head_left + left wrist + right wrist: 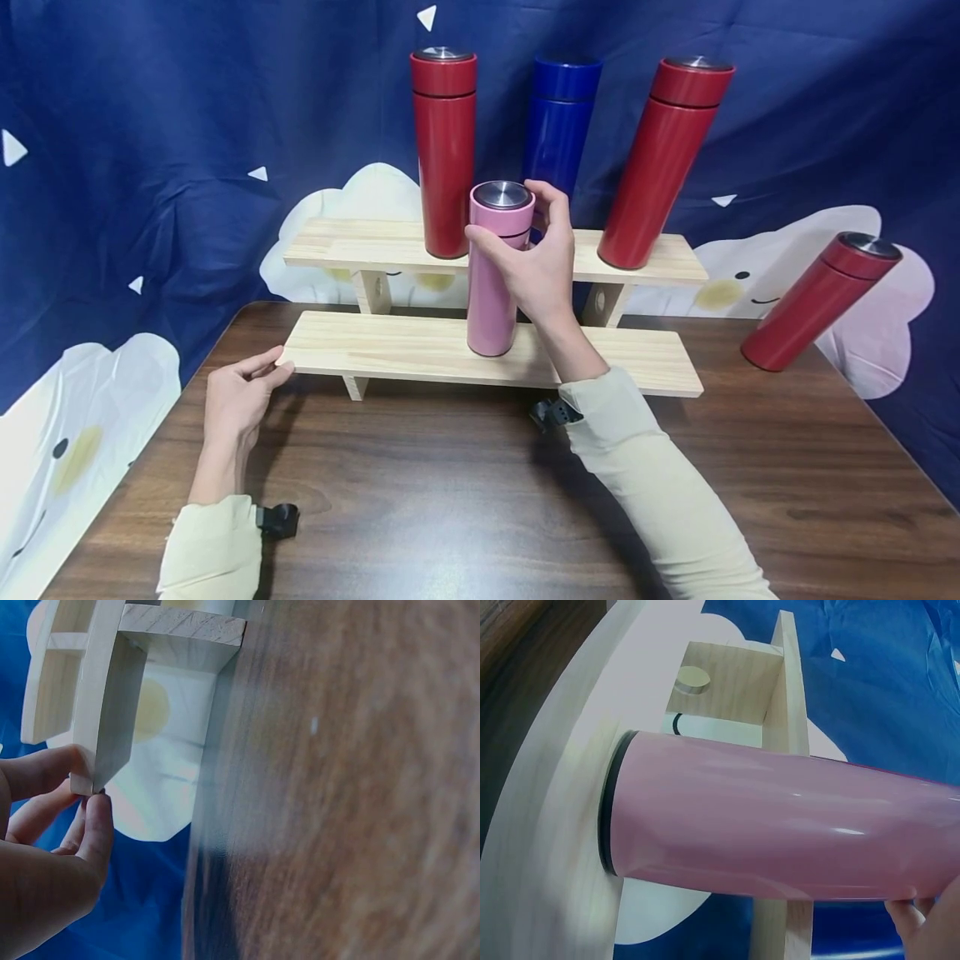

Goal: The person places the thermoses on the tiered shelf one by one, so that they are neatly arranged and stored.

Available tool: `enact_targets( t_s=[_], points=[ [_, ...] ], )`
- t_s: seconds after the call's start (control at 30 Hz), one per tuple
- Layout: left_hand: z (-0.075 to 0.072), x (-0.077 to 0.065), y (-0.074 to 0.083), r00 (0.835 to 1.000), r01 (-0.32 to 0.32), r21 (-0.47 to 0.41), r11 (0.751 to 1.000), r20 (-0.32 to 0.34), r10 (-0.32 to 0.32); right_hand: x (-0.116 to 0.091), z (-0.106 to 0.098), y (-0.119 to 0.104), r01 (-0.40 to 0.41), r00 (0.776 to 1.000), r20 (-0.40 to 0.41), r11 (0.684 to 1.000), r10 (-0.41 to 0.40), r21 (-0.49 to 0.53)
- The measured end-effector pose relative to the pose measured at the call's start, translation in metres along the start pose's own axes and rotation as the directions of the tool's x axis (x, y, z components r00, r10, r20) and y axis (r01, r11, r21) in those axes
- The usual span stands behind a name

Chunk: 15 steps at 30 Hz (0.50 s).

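Observation:
My right hand (546, 262) grips the pink thermos bottle (491, 308) near its silver-topped lid, thumb and fingers on either side. It stands upright at the middle of the lower step of the wooden two-step rack (390, 337). In the right wrist view the pink bottle's dark base rim (609, 802) is at the lower board, with fingertips (906, 919) at the edge of its body. My left hand (238, 392) pinches the left end of that lower board. The left wrist view shows the board's corner (84, 780) between thumb and fingers.
Two red bottles, left (446, 167) and right (663, 171), stand on the upper step with a blue bottle (562, 125) between them, partly hidden by my right hand. Another red bottle (817, 304) stands on the brown table (420, 500) at right. A blue cloud-patterned curtain (187, 100) hangs behind.

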<state>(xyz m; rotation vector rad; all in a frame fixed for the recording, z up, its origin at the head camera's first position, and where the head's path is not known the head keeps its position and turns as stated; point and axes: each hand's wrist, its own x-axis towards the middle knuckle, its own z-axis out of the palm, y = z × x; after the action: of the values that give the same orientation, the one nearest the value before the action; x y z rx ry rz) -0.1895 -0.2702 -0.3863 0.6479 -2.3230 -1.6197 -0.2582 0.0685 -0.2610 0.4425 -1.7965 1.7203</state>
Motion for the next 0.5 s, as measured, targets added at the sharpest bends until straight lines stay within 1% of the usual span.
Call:
enact_targets(
  t_s=[0.17, 0.33, 0.5],
  points=[
    [-0.0007, -0.0001, 0.0005, 1.000, -0.012, -0.008, 1.000, -0.003, 0.012, 0.0006, 0.0008, 0.0001, -0.013, 1.000, 0.008, 1.000, 0.013, 0.000],
    [-0.0014, -0.0003, 0.0006, 1.000, -0.010, -0.004, 1.000, -0.009, 0.010, -0.0009, 0.0015, 0.0003, 0.000, 1.000, 0.012, 1.000, 0.000, 0.014],
    [0.0000, -0.0002, 0.0007, 1.000, -0.015, -0.010, 1.000, -0.004, 0.015, -0.0029, -0.0010, 0.0035, 0.016, 0.999, 0.034, 1.000, -0.017, 0.026]
  ],
)
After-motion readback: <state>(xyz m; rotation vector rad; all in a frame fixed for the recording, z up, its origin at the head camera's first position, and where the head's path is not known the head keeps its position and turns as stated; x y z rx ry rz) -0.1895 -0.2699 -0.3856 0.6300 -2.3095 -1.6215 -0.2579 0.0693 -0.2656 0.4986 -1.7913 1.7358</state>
